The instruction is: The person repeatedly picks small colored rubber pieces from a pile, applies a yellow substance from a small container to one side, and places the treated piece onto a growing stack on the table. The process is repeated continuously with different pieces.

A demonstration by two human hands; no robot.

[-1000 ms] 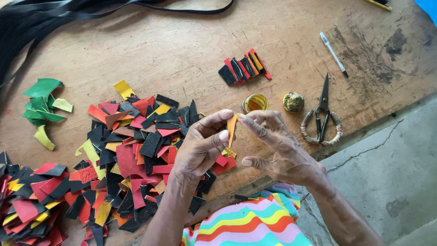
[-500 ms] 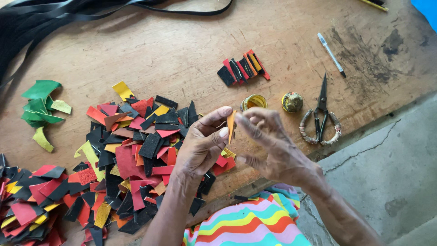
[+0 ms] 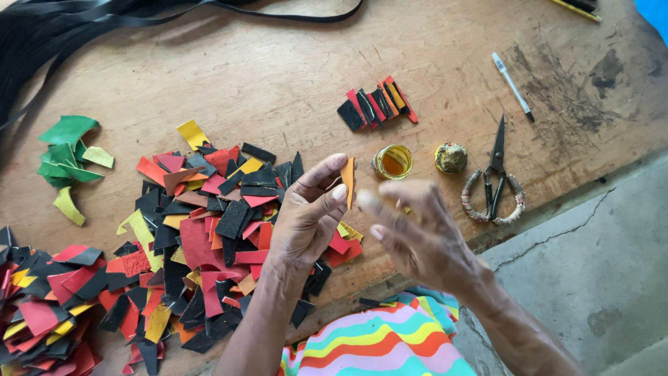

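My left hand (image 3: 307, 217) pinches a small orange piece (image 3: 348, 179) upright between thumb and forefinger, above the edge of a pile of red, black, orange and yellow scraps (image 3: 209, 230). Close to its right, my right hand (image 3: 417, 233) is blurred, its fingers spread and holding nothing I can see. Just beyond the fingers stands a small open jar of amber liquid (image 3: 393, 161), with its round lid (image 3: 451, 157) beside it.
A row of overlapped black, red and orange pieces (image 3: 378, 104) lies further back. Scissors with wrapped handles (image 3: 495, 177) and a pen (image 3: 512, 86) lie at the right. Green scraps (image 3: 66, 157) sit at the left, black strips (image 3: 83, 21) at the top, another scrap heap (image 3: 42, 306) at bottom left.
My right hand has let go of the orange piece and drawn back to the right. My left hand keeps the piece, raised slightly.
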